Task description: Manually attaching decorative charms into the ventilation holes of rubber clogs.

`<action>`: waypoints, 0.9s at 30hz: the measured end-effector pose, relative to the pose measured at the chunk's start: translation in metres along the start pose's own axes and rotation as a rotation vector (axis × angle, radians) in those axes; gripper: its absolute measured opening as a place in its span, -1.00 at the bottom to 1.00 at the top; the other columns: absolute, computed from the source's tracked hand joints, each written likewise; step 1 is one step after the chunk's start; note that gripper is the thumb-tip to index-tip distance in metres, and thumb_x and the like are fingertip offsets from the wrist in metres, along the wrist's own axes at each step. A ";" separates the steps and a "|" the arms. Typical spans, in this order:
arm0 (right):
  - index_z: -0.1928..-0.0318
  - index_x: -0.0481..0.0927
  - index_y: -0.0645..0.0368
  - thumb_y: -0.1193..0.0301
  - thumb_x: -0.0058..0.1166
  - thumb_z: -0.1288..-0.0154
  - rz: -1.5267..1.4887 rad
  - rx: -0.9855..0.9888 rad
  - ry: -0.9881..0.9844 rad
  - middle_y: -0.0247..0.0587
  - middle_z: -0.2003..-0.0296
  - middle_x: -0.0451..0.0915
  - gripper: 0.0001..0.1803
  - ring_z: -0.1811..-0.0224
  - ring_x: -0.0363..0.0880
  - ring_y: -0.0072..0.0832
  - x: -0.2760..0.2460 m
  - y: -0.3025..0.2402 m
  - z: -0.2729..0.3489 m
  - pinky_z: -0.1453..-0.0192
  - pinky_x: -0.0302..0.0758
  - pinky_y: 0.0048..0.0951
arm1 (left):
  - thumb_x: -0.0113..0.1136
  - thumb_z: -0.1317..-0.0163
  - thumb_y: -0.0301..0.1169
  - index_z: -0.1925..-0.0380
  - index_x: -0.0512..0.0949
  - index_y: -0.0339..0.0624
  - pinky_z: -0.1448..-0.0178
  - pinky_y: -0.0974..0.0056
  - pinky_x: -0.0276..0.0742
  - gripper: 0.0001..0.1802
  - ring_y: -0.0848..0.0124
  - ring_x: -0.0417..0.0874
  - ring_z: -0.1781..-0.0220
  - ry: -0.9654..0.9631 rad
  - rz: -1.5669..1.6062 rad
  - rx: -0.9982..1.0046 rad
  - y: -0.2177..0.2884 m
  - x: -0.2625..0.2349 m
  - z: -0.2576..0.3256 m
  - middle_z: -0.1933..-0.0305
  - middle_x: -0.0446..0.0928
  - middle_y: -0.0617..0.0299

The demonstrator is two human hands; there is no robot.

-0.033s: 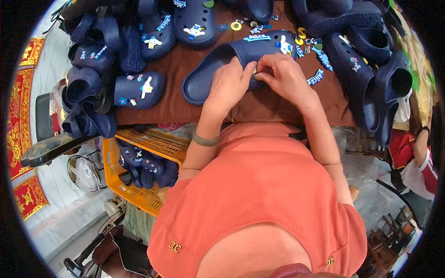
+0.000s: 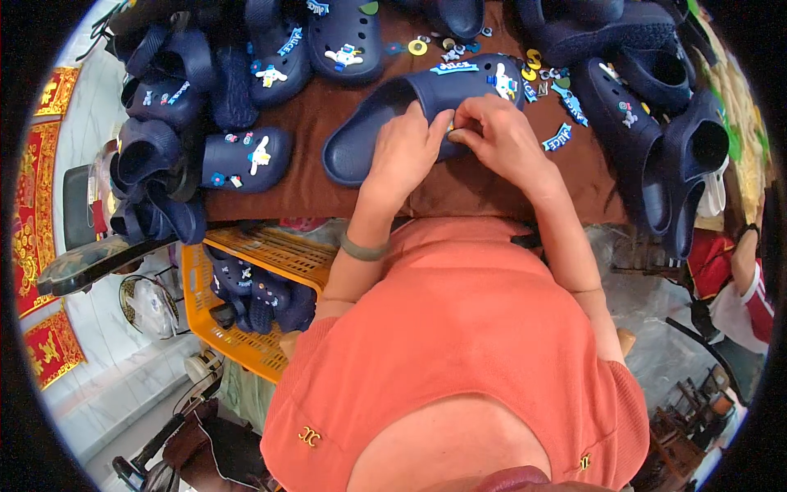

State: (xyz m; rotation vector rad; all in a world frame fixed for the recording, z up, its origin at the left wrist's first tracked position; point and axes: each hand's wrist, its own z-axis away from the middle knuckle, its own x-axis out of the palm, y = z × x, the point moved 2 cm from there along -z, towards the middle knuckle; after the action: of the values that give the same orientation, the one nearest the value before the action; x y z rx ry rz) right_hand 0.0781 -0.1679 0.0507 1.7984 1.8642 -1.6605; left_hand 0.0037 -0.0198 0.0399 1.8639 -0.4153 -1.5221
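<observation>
— What sort of place is this?

— A small footwear workshop or stall. Dozens of navy foam clogs (image 2: 246, 156) crowd a brown cloth-covered table (image 2: 303, 176) across the upper frame, with loose colourful shoe charms (image 2: 566, 135) scattered at upper right.

— Anything else?

— More clogs fill an orange plastic crate (image 2: 246, 344) at lower left.

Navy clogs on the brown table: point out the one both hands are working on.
The navy clog lying centre, under the left hand and right hand; the others lie untouched around it.

Nothing has moved: both hands (image 2: 455, 143) stay pressed together on the clog (image 2: 385, 111) on the desk (image 2: 311, 176).
</observation>
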 end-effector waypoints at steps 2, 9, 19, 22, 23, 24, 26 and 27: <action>0.40 0.54 0.17 0.40 0.34 -0.02 -0.039 0.007 0.019 -0.15 0.48 0.56 -0.78 0.34 0.53 -0.15 0.003 0.003 0.005 0.25 0.44 -0.19 | 0.14 -0.30 -0.12 0.13 0.56 -0.35 0.11 0.00 0.52 -0.56 -0.16 0.62 0.15 -0.010 0.164 0.046 -0.004 0.000 -0.001 0.27 0.62 -0.19; 0.36 0.52 0.17 0.44 0.35 -0.01 -0.186 -0.050 0.208 -0.24 0.39 0.56 -0.76 0.33 0.49 -0.25 0.016 0.015 0.019 0.25 0.40 -0.26 | 0.22 -0.30 -0.25 0.08 0.57 -0.34 -0.01 0.32 0.50 -0.64 0.52 0.57 0.11 -0.188 0.419 0.085 -0.003 -0.004 -0.001 0.15 0.64 0.23; 0.28 0.56 0.21 0.59 0.22 -0.14 -0.385 0.099 0.524 -0.22 0.32 0.56 -0.86 0.36 0.48 -0.40 0.017 0.028 0.034 0.22 0.43 -0.45 | 0.25 -0.14 -0.02 0.34 0.57 -0.35 0.16 -0.08 0.52 -0.50 -0.17 0.63 0.25 0.075 0.074 0.008 -0.008 0.014 -0.003 0.36 0.60 -0.27; 0.32 0.55 0.20 0.60 0.19 -0.16 -0.239 0.085 0.474 -0.22 0.35 0.55 -0.90 0.33 0.50 -0.35 0.019 0.026 0.030 0.23 0.42 -0.39 | 0.26 -0.12 0.03 0.38 0.59 -0.33 0.18 -0.11 0.52 -0.47 -0.17 0.64 0.29 0.123 0.013 -0.015 0.006 0.013 -0.008 0.43 0.59 -0.25; 0.32 0.54 0.19 0.60 0.18 -0.15 -0.179 0.036 0.472 -0.20 0.35 0.55 -0.90 0.32 0.51 -0.31 0.019 0.023 0.029 0.23 0.41 -0.36 | 0.25 -0.12 0.03 0.31 0.61 -0.28 0.15 -0.10 0.53 -0.49 -0.17 0.64 0.25 0.125 0.129 0.005 0.007 0.014 -0.011 0.38 0.61 -0.23; 0.31 0.53 0.18 0.61 0.18 -0.12 -0.079 -0.067 0.447 -0.16 0.34 0.55 -0.87 0.29 0.53 -0.21 0.021 0.021 0.029 0.19 0.40 -0.29 | 0.27 -0.13 -0.02 0.26 0.62 -0.28 0.14 0.00 0.53 -0.52 -0.08 0.67 0.21 0.089 0.163 -0.018 0.005 0.014 -0.013 0.33 0.63 -0.17; 0.30 0.52 0.17 0.62 0.19 -0.09 -0.031 -0.134 0.386 -0.13 0.33 0.55 -0.83 0.23 0.53 -0.14 0.019 0.016 0.030 0.14 0.39 -0.24 | 0.29 -0.14 -0.08 0.16 0.63 -0.25 0.08 0.13 0.54 -0.54 0.07 0.70 0.15 0.042 0.283 -0.008 0.000 0.015 -0.014 0.24 0.67 -0.07; 0.30 0.51 0.17 0.62 0.20 -0.09 -0.028 -0.137 0.367 -0.12 0.33 0.55 -0.82 0.22 0.54 -0.13 0.019 0.016 0.030 0.13 0.39 -0.24 | 0.28 -0.15 -0.09 0.13 0.63 -0.24 0.06 0.14 0.54 -0.55 0.06 0.70 0.12 0.031 0.278 0.009 0.000 0.015 -0.014 0.23 0.67 -0.06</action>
State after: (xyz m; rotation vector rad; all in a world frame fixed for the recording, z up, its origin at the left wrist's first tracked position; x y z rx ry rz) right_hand 0.0664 -0.1804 0.0155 2.1392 2.0871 -1.2361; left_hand 0.0214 -0.0246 0.0299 1.7507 -0.6387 -1.3045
